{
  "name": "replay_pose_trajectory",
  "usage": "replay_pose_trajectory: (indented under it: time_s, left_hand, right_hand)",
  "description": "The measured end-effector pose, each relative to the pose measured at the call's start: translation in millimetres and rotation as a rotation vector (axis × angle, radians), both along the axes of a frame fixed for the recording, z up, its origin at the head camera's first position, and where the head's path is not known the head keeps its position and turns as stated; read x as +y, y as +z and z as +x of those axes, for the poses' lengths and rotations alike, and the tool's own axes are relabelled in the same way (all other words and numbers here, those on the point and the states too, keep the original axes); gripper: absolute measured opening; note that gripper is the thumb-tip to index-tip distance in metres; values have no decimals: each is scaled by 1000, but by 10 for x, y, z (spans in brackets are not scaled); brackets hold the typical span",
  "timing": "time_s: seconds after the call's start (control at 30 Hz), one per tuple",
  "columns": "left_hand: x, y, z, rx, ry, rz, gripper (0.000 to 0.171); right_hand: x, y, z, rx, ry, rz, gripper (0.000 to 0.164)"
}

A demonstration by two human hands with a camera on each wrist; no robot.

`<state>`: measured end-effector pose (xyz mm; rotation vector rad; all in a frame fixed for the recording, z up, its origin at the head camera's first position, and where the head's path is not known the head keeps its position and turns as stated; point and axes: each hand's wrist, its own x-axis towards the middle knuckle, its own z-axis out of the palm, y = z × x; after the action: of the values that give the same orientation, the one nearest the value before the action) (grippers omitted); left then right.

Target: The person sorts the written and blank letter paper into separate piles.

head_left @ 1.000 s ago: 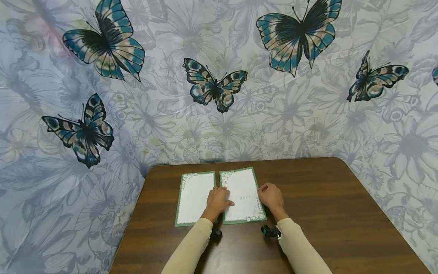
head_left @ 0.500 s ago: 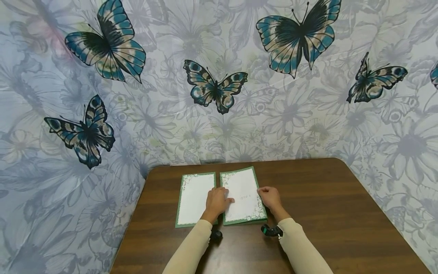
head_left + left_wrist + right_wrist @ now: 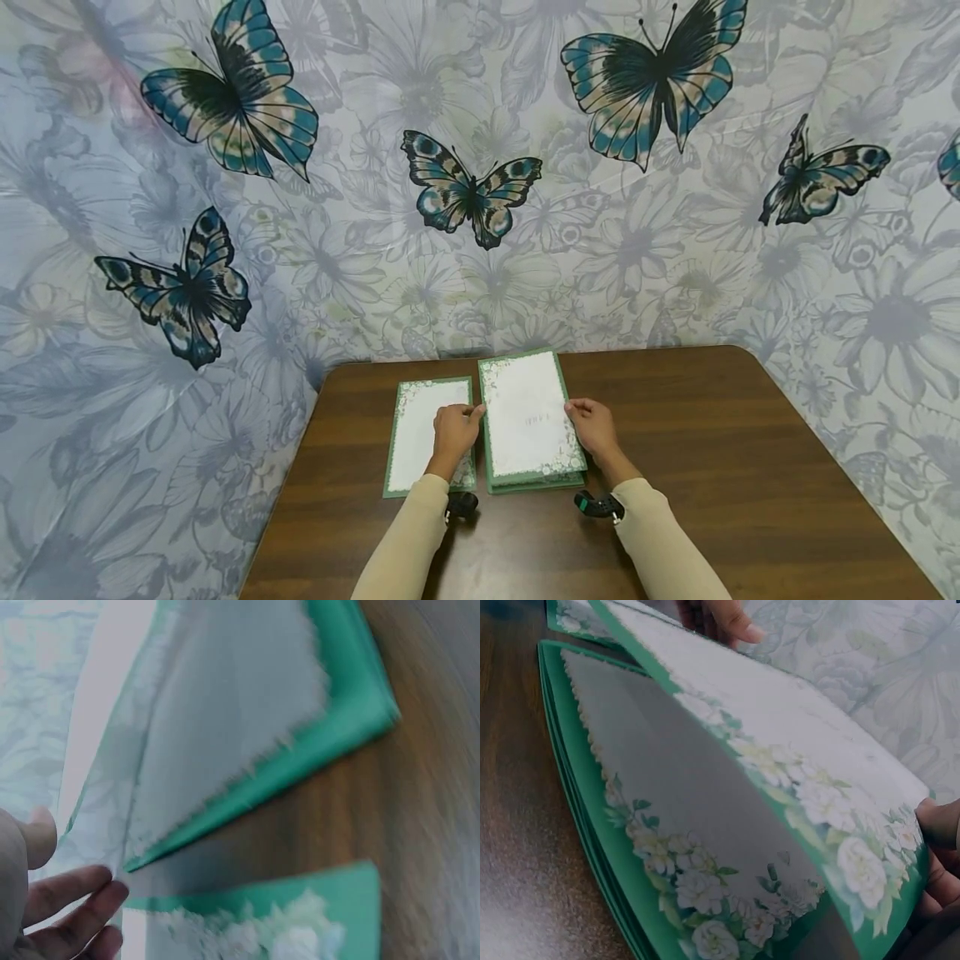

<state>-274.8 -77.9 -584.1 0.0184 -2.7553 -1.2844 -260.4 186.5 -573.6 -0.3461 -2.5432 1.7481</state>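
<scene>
My right hand (image 3: 596,429) pinches the right edge of a green-bordered white card (image 3: 521,400) printed with white flowers. This card is raised and tilted above a stack of matching cards (image 3: 604,855), with a gap showing between them in the right wrist view. At the raised card's left edge is my left hand (image 3: 454,433), its thumb tip right at the border. The left wrist view shows this hand's thumb and fingers (image 3: 75,892) apart beside the card edge. Under the left hand lies another green-bordered card (image 3: 416,437), flat on the table.
Both card piles lie on a brown wooden table (image 3: 712,467), close to its far edge. Behind it hangs a pale floral wall covering (image 3: 480,300) with printed butterflies. A dark wrist camera (image 3: 594,505) sits below the right hand, another (image 3: 462,505) below the left.
The top card of the right stack has risen and shifted slightly away. My left hand has moved left, off that card's face to its left edge. The right hand stays at the right edge.
</scene>
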Motion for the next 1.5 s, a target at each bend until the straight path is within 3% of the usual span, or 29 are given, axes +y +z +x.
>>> replay_pose_trajectory:
  time_s: [0.33,0.5,0.57,0.83,1.1,1.5]
  left_hand:
    - [17,98,-18,-190,-86,280,32]
    - [197,137,-69,-287,-139,495,30]
    - [303,160,-85,-306,-159,524,30]
    - [761,245,-106,-351,-226,550,25]
    - [1195,234,-156,-409,-292,572,23]
    - [1660,321,-180,-456,-293,512,18]
  right_hand:
    - [13,102,25,31,-13,-64,31]
    - [218,134,52,18,-41,-61,33]
    - [334,141,67,14,-51,-48,35]
    - [814,147,164,0,-66,43,42]
    - [1341,136,267,12,52,324,52]
    - [1768,165,329,-3,102,429,55]
